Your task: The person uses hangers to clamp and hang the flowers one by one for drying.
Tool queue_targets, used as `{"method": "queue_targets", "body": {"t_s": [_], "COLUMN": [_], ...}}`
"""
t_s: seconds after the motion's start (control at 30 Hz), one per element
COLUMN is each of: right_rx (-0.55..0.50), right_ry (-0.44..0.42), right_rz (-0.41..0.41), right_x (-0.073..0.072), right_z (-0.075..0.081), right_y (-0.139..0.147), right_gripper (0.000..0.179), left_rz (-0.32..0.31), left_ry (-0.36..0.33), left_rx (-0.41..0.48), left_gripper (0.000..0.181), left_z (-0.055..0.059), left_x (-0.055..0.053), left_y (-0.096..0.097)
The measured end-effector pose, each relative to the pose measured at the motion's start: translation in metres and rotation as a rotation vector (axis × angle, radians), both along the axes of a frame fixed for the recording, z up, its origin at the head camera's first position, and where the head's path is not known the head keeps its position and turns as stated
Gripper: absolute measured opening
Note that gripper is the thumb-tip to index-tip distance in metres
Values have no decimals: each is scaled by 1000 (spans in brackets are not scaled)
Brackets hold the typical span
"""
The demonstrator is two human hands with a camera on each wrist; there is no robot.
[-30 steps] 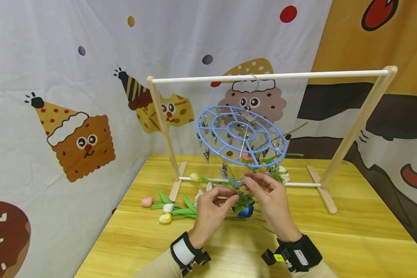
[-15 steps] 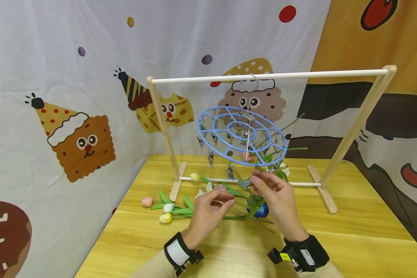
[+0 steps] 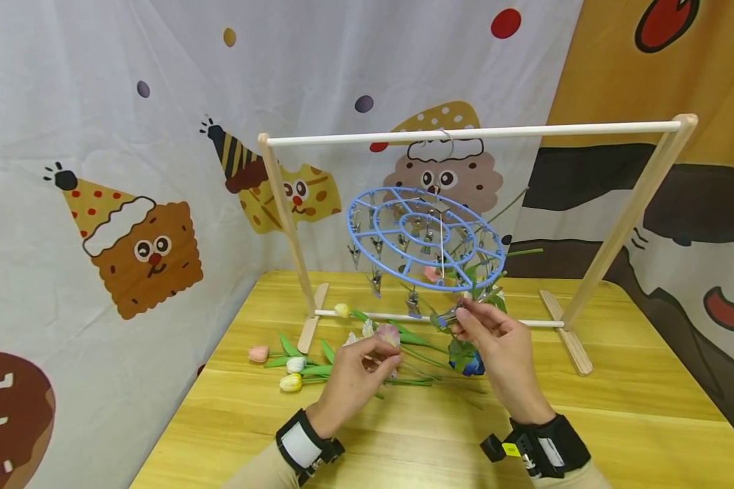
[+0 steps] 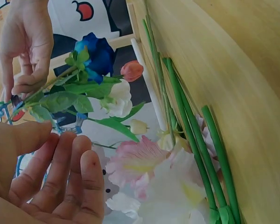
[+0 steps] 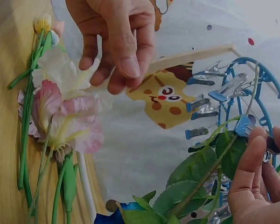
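My right hand [image 3: 498,346] pinches a metal clip [image 3: 445,318] with blue tips, below the front edge of a round blue hanging dryer [image 3: 397,273]. In the right wrist view that clip's blue tip [image 5: 243,125] lies against a leafy stem [image 5: 207,173]. A blue rose [image 4: 95,53] on a leafy stem hangs head down beneath the right hand. My left hand [image 3: 355,380] holds nothing, its fingers loosely bent, close to a pink and white ruffled flower [image 5: 79,126]. A coral tulip [image 4: 132,71] and a white flower [image 4: 119,98] show behind the rose.
The dryer hangs from the white top rail [image 3: 342,140] of a wooden stand. Several tulips lie on the wooden table [image 3: 232,421] at left, among them a yellow one [image 3: 290,382] and a pink one [image 3: 259,354]. More clips [image 3: 376,282] dangle around the ring.
My left hand has come off the clip and stem and drawn back left. The right hand has shifted right with the clip and the blue rose, and the dryer has turned a little.
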State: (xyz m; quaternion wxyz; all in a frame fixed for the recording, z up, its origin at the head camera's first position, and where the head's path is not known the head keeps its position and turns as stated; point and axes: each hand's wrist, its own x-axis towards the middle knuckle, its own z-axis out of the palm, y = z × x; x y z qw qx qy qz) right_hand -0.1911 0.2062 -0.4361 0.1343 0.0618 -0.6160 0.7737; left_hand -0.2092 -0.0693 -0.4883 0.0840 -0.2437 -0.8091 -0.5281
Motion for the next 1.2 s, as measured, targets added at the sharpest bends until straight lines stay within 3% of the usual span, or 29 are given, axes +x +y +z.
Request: {"method": "queue_targets", "body": {"t_s": [0.53, 0.97, 1.2], "right_rx": [-53, -67, -80], "right_ry": [39, 17, 8], "right_rz": [-18, -48, -52], "right_x": [-7, -9, -10], "right_z": [-2, 0, 2], "right_y": [19, 29, 33], "right_gripper": [45, 40, 36], "left_rz": [32, 55, 108], "left_ry": [11, 286, 394], "left_rx": [-60, -366, -415], "left_gripper": [11, 28, 23], "left_z": [-4, -3, -1], "left_x": [-2, -8, -11], "left_y": [-13, -32, -41]}}
